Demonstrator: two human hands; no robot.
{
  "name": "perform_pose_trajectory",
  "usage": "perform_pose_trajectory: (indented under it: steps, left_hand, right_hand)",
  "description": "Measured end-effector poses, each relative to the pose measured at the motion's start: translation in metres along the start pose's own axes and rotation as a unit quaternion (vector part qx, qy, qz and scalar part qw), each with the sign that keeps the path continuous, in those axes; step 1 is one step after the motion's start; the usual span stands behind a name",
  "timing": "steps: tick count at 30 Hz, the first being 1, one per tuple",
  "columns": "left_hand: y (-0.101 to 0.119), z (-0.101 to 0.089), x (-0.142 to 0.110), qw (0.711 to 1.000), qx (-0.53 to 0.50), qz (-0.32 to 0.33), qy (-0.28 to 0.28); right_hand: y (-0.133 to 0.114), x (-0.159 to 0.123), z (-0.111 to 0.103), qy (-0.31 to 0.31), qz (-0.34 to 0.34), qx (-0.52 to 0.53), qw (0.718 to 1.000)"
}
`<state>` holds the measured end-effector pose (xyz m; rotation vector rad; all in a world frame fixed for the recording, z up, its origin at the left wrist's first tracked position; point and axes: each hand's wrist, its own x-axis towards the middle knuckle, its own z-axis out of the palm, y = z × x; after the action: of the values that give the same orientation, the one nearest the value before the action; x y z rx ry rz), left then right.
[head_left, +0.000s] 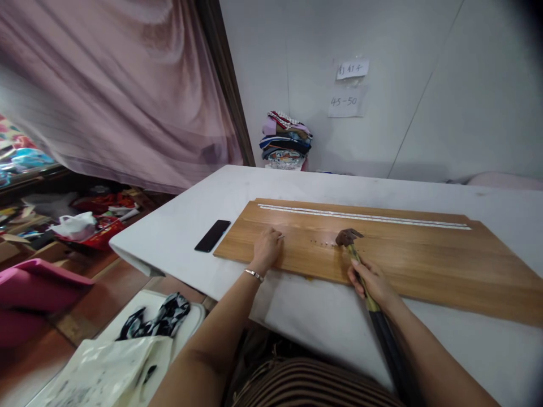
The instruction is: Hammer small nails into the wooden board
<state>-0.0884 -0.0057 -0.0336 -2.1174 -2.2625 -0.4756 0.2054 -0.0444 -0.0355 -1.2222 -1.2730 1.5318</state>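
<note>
A wooden board (pixel 407 249) with brown grain lies flat on the white table. My right hand (pixel 369 277) grips a claw hammer (pixel 348 238) by its yellow-and-black handle, the head just over or touching the board; which of the two I cannot tell. Left of the hammer head, a short row of small nails or nail marks (pixel 324 243) shows in the wood. My left hand (pixel 267 247) rests closed on the board's left part, fingers curled. Something small and pale shows at its fingertips, too small to name. Two white measuring strips (pixel 365 217) run along the board's far side.
Left of the board, a black phone (pixel 212 235) lies on the white table (pixel 169 226). Folded clothes (pixel 286 141) are stacked beyond the far edge, by the wall. At lower left stands a white stool (pixel 197 311) with a patterned cloth (pixel 156 317) and a bag (pixel 102 367).
</note>
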Motion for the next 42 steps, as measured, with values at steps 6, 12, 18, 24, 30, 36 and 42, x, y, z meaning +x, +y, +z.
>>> perform_pose_trajectory:
  steps: [6, 12, 18, 24, 30, 36, 42]
  left_hand:
    - [-0.003, 0.007, 0.01, 0.995, 0.075, 0.046, -0.037]
    - [-0.005, 0.008, 0.018, 0.987, 0.104, 0.11, -0.059]
    - [-0.001, -0.004, 0.029, 0.97, 0.131, 0.175, -0.103]
    - [0.002, -0.01, 0.041, 0.949, 0.149, 0.245, -0.127]
    - [0.0, -0.008, 0.044, 0.951, 0.149, 0.242, -0.12]
    - [-0.006, -0.005, 0.034, 0.968, 0.134, 0.191, -0.096]
    - [-0.012, 0.001, 0.019, 0.984, 0.089, 0.15, -0.036]
  right_hand:
    - [0.0, 0.0, 0.001, 0.001, -0.017, 0.012, 1.0]
    - [0.0, 0.002, 0.0, 0.005, -0.022, 0.028, 0.999]
    - [0.0, 0.003, 0.0, 0.001, -0.023, 0.026, 0.999]
    - [-0.002, 0.003, 0.001, -0.007, -0.015, 0.025, 1.0]
    - [0.001, 0.005, 0.001, 0.0, -0.025, 0.033, 0.999]
    - [0.0, 0.004, 0.002, -0.001, -0.026, 0.042, 0.999]
    - [-0.001, 0.004, 0.002, 0.0, -0.013, 0.039, 0.999]
